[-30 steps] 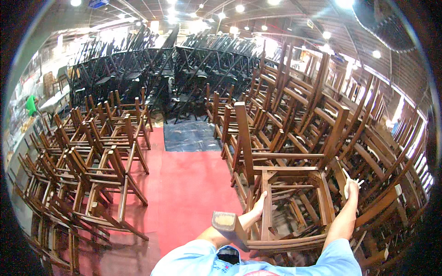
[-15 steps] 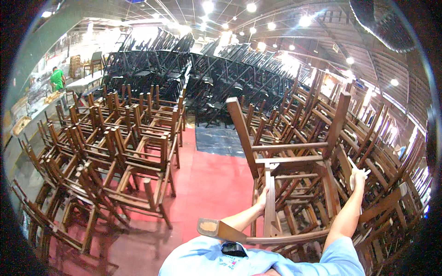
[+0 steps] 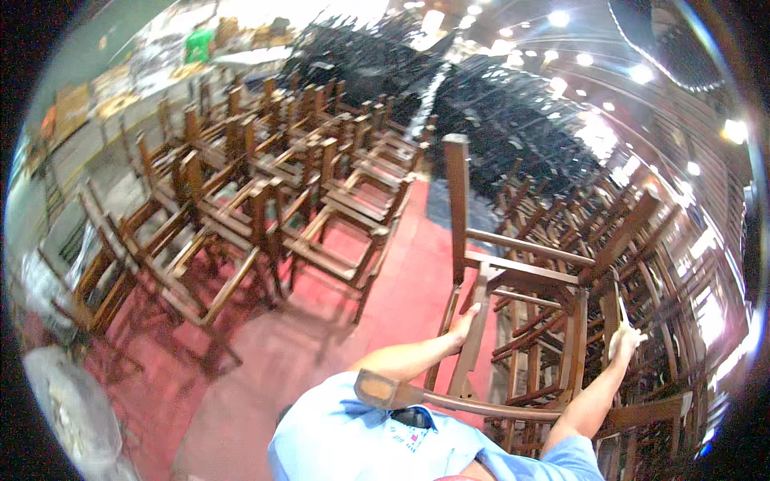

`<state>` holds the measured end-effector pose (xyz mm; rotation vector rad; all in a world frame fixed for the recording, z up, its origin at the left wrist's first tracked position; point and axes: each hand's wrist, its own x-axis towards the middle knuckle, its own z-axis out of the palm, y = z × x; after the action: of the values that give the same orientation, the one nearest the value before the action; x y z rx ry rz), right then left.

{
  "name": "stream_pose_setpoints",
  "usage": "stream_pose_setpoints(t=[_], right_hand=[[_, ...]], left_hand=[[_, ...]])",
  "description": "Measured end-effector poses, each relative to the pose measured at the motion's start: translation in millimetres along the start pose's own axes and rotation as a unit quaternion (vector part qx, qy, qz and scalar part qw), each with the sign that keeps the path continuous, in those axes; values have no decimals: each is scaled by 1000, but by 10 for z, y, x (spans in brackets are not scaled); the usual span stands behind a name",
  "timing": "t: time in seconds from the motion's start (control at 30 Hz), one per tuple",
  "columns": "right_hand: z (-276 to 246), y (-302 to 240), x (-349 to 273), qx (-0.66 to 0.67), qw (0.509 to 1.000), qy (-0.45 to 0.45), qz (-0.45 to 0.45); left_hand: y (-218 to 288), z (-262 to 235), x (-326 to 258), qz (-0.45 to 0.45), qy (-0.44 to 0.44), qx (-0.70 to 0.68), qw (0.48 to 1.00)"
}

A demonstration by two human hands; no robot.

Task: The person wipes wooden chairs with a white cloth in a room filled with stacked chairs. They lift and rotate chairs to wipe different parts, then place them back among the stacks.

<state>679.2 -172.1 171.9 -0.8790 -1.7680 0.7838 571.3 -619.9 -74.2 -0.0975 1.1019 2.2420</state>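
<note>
A brown wooden chair frame (image 3: 529, 268) without a seat panel is held up in front of my body, its legs pointing up and away from me. My left hand (image 3: 467, 327) grips the rail on its left side. On the opposite side, my right hand (image 3: 626, 341) grips the frame's right part, though its fingers are partly hidden. A slim pale shape rises from that hand; I cannot tell whether it is a finger or a strip. The frame's curved lower bar (image 3: 481, 407) crosses close to my chest, and its squared end shows bare wood.
Rows of similar stacked chair frames (image 3: 321, 248) stand on the red floor (image 3: 393, 276) at left. More frames (image 3: 533, 353) are piled at right. Dark folded furniture (image 3: 361, 68) is stacked at the back. A person in green (image 3: 198, 46) is far left. A clear plastic bag (image 3: 72, 413) lies lower left.
My view has turned left and tilted, so the left rows look nearer and the bag has come into sight. The chair frame stays in both hands.
</note>
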Motion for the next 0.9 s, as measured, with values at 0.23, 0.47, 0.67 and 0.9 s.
stream_pose_setpoints(t=[0.23,0.47,0.67,0.9], right_hand=[[36,307,-1644,93,993,10,73],[55,285,-4393,9,985,-72,158],[-970,1769,-4757,-148,961,-100,210],[-1095,984,-7876,56,907,-84,410]], left_hand=[[421,-1540,-1307,90,48,87,991],[488,-3036,-2956,21,127,131,983],[394,-3275,-3684,21,54,184,981],[-325,-4837,-5539,-18,251,289,924]])
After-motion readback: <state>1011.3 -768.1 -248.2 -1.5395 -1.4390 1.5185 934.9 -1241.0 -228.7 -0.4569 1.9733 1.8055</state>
